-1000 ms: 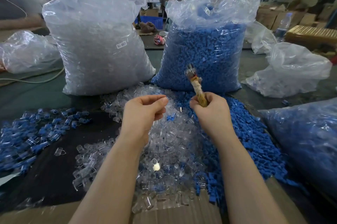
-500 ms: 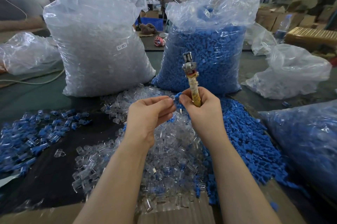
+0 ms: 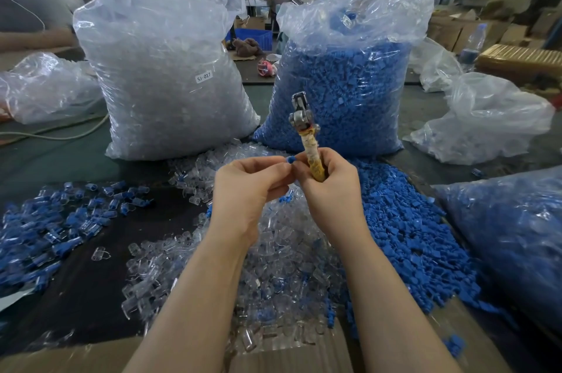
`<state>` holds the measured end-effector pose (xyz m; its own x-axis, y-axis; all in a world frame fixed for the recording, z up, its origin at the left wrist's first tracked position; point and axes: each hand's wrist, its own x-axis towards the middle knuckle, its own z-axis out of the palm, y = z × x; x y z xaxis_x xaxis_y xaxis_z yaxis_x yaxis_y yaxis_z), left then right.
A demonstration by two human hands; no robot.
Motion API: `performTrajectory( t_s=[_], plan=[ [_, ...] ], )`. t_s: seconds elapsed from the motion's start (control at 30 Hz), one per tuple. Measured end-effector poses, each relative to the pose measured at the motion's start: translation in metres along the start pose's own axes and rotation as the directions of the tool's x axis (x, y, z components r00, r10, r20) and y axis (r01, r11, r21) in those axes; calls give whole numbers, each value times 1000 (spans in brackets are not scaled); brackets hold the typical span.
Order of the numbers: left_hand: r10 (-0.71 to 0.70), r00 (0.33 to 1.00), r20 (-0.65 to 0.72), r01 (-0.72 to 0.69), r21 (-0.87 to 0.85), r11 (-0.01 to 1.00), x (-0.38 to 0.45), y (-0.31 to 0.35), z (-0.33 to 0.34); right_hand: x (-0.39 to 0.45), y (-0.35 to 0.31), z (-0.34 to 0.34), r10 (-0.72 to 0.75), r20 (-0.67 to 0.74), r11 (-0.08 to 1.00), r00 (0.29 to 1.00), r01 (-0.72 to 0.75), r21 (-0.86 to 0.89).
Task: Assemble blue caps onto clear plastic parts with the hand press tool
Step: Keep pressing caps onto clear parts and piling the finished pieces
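Note:
My right hand (image 3: 327, 187) grips the hand press tool (image 3: 305, 132) by its yellow taped handle, metal head pointing up. My left hand (image 3: 248, 187) touches it from the left, and a small blue cap (image 3: 291, 159) shows between the fingertips of both hands. What else my left fingers hold is hidden. Under my hands lies a heap of clear plastic parts (image 3: 282, 254), with a heap of loose blue caps (image 3: 410, 229) to its right. A spread of assembled blue-and-clear pieces (image 3: 51, 226) lies at the left on the dark mat.
A tall bag of clear parts (image 3: 164, 74) and a tall bag of blue caps (image 3: 346, 74) stand behind the heaps. Another bag with blue pieces (image 3: 514, 236) lies at the right. Crumpled plastic bags (image 3: 486, 120) sit at both sides. A cardboard edge (image 3: 304, 354) runs along the front.
Both hands have risen and come together; the tool has swung from tilted left to nearly upright, and a blue cap now shows between the fingertips.

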<state>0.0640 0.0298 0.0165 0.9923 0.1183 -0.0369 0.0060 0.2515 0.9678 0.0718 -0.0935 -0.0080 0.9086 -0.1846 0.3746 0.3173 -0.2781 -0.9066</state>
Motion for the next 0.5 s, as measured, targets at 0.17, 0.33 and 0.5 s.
performTrajectory(
  t_s=[0.17,0.33,0.5],
  plan=[
    [107,993,-53,-100,121,988,1,-1,1,0,-3,-1,15,32,1000,999,-14,-19],
    [193,978,-78,-174,204,963,2,-4,0,1,-9,-9,59,150,998,987,-61,4],
    [221,971,-92,-206,154,966,5,-2,-4,5,-4,-29,146,327,986,934,-111,-123]
  ],
)
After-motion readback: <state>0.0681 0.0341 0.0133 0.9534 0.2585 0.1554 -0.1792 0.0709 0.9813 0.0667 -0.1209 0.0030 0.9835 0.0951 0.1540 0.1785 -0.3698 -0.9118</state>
